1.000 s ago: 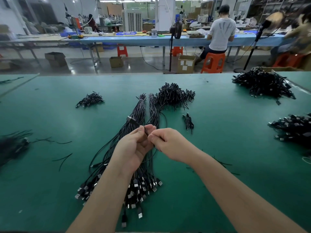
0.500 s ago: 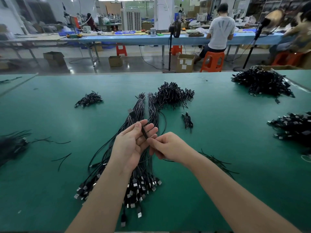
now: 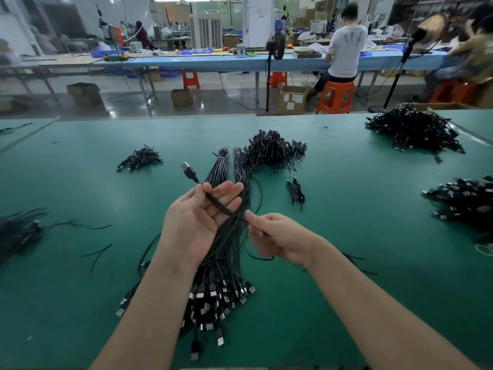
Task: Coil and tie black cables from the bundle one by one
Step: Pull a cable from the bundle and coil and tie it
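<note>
The left hand is hovering palm-up above the bundle, its fingers half spread; the thumb is pressing a single black cable against the fingers, so the cable is lying pinched across the palm; its plug is sticking up and away past the fingertips, clear of the table. The right hand is sitting just beside the left, thumb and forefinger pressed together on the same cable where it is leaving the left palm; the remaining fingers are curling loosely under; a slack loop of the cable is trailing down below this hand.

The bundle is lying on the green table directly under both hands, running from near the person away toward the far edge; its plugs are fanning out at the near end between the two forearms, and its far end is touching a heap of coiled cables. A single tied coil is lying just to the right of the bundle; a small pile is sitting well to the left; larger piles are lying at the far right and at the right edge. Loose ties are lying on the table to the left. Beyond the table a person in a white shirt is sitting on an orange stool, facing away.
</note>
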Available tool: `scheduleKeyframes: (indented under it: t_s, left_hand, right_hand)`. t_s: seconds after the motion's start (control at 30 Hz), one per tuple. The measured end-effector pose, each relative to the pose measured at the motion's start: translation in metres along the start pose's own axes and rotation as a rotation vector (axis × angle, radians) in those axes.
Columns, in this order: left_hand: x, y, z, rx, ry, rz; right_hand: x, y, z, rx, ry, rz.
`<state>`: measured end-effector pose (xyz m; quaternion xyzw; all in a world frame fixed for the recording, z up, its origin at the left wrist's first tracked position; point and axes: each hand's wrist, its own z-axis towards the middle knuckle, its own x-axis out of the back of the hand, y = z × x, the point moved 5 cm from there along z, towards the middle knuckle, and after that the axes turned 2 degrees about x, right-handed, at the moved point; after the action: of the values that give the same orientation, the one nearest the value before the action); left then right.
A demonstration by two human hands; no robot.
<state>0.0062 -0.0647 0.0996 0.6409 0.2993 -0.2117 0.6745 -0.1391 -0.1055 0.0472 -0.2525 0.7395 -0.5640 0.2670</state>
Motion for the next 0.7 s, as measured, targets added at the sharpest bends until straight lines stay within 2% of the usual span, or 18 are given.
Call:
scheduleKeyframes:
  t_s: [0.1,0.27,0.43,0.6,0.7]
  left_hand:
    - [-0.006,0.006,-0.004,-0.010,-0.121,0.052]
    - [-0.014,-0.005,-0.016,0.027,-0.295,0.333]
    - [-0.008,-0.013,-0.018,0.035,-0.220,0.781]
    - [-0.005,-0.015,-0.014,-0.022,-0.164,0.955]
    - [-0.003,-0.015,-0.011,-0.085,-0.121,0.963]
  right_hand:
    - [0.011,0.004,0.004,-0.064,-0.049,0.214]
    - [0.020,-0.008,0.009,-0.139,-0.108,0.307]
    - [0.020,-0.036,0.007,-0.165,-0.136,0.221]
    - [0.008,-0.056,-0.001,-0.166,-0.124,0.102]
    - [0.001,-0.070,-0.006,-0.111,-0.116,-0.058]
